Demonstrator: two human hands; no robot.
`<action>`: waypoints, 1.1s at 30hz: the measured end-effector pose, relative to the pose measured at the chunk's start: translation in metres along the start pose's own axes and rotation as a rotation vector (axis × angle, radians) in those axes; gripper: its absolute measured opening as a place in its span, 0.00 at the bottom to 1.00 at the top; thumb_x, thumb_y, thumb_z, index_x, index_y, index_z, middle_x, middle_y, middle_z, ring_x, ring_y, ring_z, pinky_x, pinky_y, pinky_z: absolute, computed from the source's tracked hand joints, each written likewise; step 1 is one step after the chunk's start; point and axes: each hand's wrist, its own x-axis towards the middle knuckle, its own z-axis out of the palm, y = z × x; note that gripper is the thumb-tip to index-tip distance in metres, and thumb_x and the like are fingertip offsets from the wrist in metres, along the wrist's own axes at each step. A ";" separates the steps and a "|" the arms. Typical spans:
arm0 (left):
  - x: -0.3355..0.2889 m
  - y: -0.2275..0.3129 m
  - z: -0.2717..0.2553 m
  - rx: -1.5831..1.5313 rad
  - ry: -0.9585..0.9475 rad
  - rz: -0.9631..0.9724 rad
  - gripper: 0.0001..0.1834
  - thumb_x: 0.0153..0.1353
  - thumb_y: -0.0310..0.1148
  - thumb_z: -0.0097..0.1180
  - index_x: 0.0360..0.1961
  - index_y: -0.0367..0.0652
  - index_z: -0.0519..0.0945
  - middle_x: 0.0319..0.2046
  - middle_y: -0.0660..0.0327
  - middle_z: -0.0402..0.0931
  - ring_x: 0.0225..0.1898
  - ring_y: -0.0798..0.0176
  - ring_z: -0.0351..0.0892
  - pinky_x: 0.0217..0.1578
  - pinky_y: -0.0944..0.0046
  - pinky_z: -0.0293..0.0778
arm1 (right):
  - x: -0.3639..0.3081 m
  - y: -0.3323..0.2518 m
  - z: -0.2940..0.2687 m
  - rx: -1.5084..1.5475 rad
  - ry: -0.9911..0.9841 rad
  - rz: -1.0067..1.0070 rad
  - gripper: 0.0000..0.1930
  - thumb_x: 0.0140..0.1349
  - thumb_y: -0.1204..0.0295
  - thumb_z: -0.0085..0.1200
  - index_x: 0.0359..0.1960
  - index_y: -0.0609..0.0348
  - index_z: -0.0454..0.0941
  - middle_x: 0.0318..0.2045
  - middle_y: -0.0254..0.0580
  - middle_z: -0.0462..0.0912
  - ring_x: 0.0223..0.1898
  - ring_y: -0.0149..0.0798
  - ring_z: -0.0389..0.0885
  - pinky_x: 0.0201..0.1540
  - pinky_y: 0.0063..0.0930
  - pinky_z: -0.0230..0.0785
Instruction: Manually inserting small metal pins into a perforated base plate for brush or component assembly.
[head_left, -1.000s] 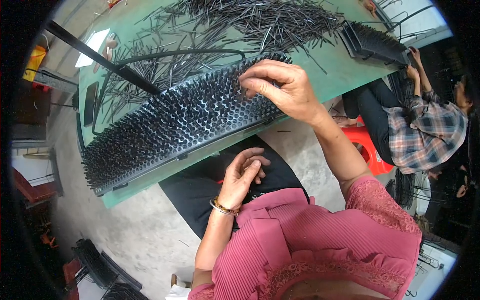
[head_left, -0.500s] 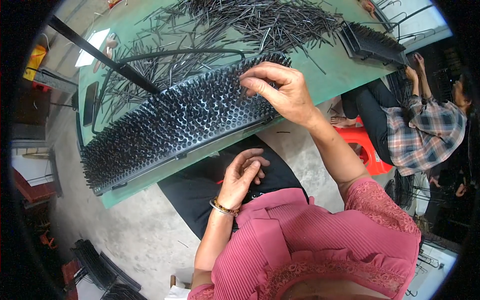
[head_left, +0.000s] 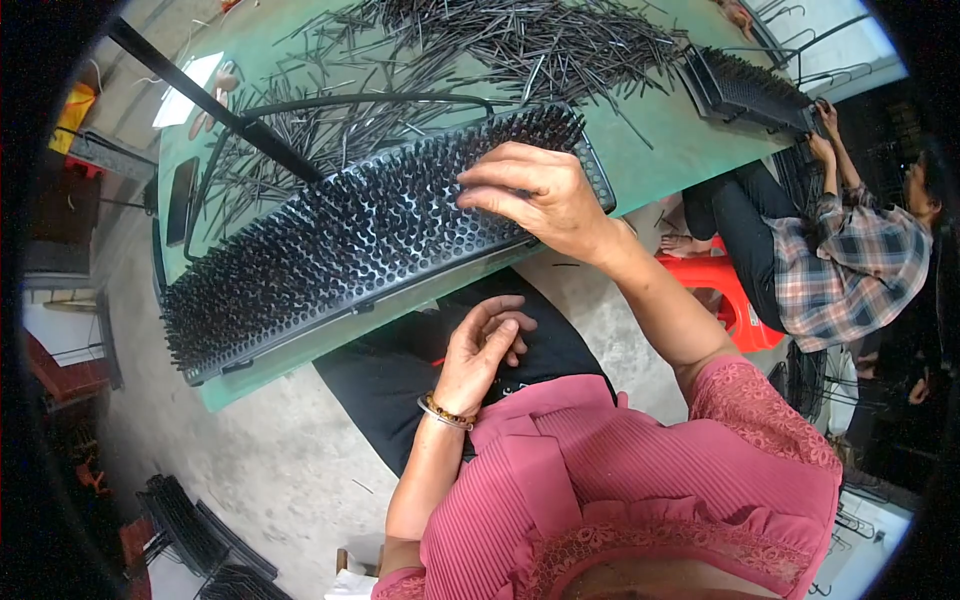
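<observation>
one right hand (head_left: 543, 196) (barely open) over black pegs (head_left: 340, 225)

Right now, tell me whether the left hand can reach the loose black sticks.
Probably not directly: the left hand hangs over the lap, with the bristling black tray between it and the sticks.

No text, label, number or sign can be read. Small pale marks show on the black trousers (head_left: 390, 385) over the person's lap, by the pink top (head_left: 640, 460), too small to tell whether they are letters. A tiny pale patch on the red stool (head_left: 738, 300) is likewise too small to make out, and any print on the white sheet (head_left: 190, 92) cannot be told.
</observation>
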 end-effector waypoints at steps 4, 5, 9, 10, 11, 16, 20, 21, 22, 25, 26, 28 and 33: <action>0.000 -0.001 0.000 -0.014 0.003 -0.009 0.18 0.65 0.31 0.48 0.54 0.36 0.69 0.38 0.61 0.77 0.30 0.75 0.70 0.31 0.75 0.69 | -0.002 -0.003 0.004 -0.016 0.018 0.007 0.11 0.51 0.75 0.61 0.36 0.63 0.81 0.30 0.42 0.80 0.29 0.37 0.80 0.30 0.26 0.72; 0.000 -0.001 0.000 -0.014 0.002 -0.009 0.18 0.65 0.31 0.48 0.54 0.36 0.69 0.38 0.61 0.77 0.30 0.75 0.70 0.31 0.75 0.69 | -0.003 -0.002 0.005 -0.030 0.027 -0.006 0.11 0.50 0.75 0.61 0.37 0.63 0.81 0.30 0.42 0.80 0.29 0.37 0.80 0.30 0.26 0.72; 0.000 -0.002 0.000 -0.014 0.008 -0.010 0.17 0.65 0.31 0.48 0.54 0.36 0.69 0.37 0.61 0.77 0.30 0.75 0.70 0.31 0.76 0.69 | -0.006 -0.001 0.005 -0.078 0.064 -0.025 0.11 0.51 0.75 0.61 0.37 0.63 0.80 0.29 0.42 0.79 0.29 0.37 0.79 0.30 0.26 0.72; 0.000 -0.002 0.000 -0.013 0.010 -0.011 0.17 0.65 0.31 0.48 0.53 0.36 0.69 0.37 0.61 0.77 0.30 0.75 0.70 0.31 0.76 0.69 | -0.005 -0.002 0.005 -0.104 0.070 -0.053 0.11 0.51 0.74 0.61 0.37 0.63 0.80 0.29 0.42 0.79 0.29 0.38 0.79 0.30 0.26 0.72; 0.000 -0.003 0.000 -0.014 0.009 -0.012 0.17 0.65 0.31 0.48 0.53 0.36 0.69 0.37 0.61 0.77 0.30 0.75 0.70 0.31 0.76 0.69 | -0.005 -0.002 0.006 -0.131 0.077 -0.080 0.11 0.51 0.74 0.61 0.37 0.63 0.80 0.29 0.42 0.79 0.28 0.38 0.79 0.29 0.27 0.72; 0.000 -0.005 -0.001 -0.009 0.004 -0.007 0.17 0.64 0.32 0.48 0.53 0.36 0.70 0.38 0.60 0.77 0.30 0.73 0.72 0.31 0.74 0.70 | 0.001 -0.001 0.007 -0.202 0.043 -0.167 0.11 0.49 0.73 0.62 0.35 0.62 0.80 0.28 0.42 0.78 0.28 0.39 0.78 0.30 0.28 0.72; 0.000 -0.006 -0.002 -0.016 0.014 -0.003 0.17 0.64 0.31 0.48 0.53 0.37 0.70 0.37 0.60 0.77 0.30 0.73 0.72 0.31 0.74 0.70 | 0.004 0.001 0.003 -0.264 0.015 -0.189 0.11 0.48 0.72 0.62 0.34 0.61 0.80 0.28 0.41 0.78 0.29 0.39 0.78 0.31 0.29 0.71; -0.001 -0.006 -0.002 -0.014 0.019 -0.007 0.17 0.64 0.31 0.48 0.53 0.36 0.70 0.37 0.60 0.77 0.30 0.73 0.72 0.31 0.74 0.70 | 0.005 0.000 0.001 -0.264 0.015 -0.188 0.11 0.48 0.72 0.62 0.34 0.61 0.80 0.28 0.41 0.78 0.29 0.39 0.78 0.31 0.29 0.71; -0.001 -0.006 -0.002 -0.012 0.025 -0.011 0.17 0.64 0.31 0.48 0.53 0.36 0.70 0.37 0.60 0.77 0.30 0.73 0.72 0.31 0.74 0.70 | 0.006 -0.001 0.000 -0.263 0.010 -0.178 0.11 0.48 0.72 0.62 0.34 0.62 0.80 0.28 0.41 0.78 0.29 0.40 0.78 0.31 0.29 0.71; -0.001 -0.006 -0.001 -0.017 0.024 -0.012 0.17 0.64 0.31 0.49 0.53 0.36 0.70 0.37 0.60 0.77 0.30 0.73 0.72 0.31 0.74 0.70 | 0.004 -0.003 -0.001 -0.252 -0.010 -0.149 0.11 0.49 0.72 0.62 0.34 0.63 0.80 0.28 0.41 0.78 0.29 0.40 0.78 0.30 0.29 0.71; 0.000 -0.007 -0.001 -0.018 0.023 -0.012 0.17 0.64 0.31 0.49 0.53 0.36 0.70 0.37 0.60 0.77 0.30 0.73 0.72 0.31 0.74 0.70 | 0.003 -0.003 -0.001 -0.241 -0.025 -0.130 0.11 0.49 0.72 0.61 0.34 0.63 0.79 0.28 0.41 0.77 0.29 0.40 0.78 0.30 0.28 0.71; 0.000 -0.008 -0.001 -0.027 0.029 -0.014 0.17 0.64 0.31 0.49 0.53 0.36 0.70 0.37 0.60 0.77 0.30 0.73 0.72 0.31 0.74 0.70 | 0.000 -0.001 0.001 -0.241 -0.016 -0.131 0.11 0.49 0.72 0.61 0.34 0.63 0.79 0.29 0.41 0.77 0.29 0.40 0.78 0.30 0.28 0.71; -0.002 -0.009 -0.001 -0.030 0.032 -0.015 0.17 0.64 0.31 0.49 0.53 0.35 0.70 0.37 0.59 0.77 0.30 0.72 0.72 0.30 0.73 0.70 | -0.002 0.001 0.002 -0.262 -0.023 -0.139 0.11 0.50 0.72 0.61 0.35 0.63 0.79 0.29 0.42 0.77 0.29 0.41 0.78 0.31 0.29 0.71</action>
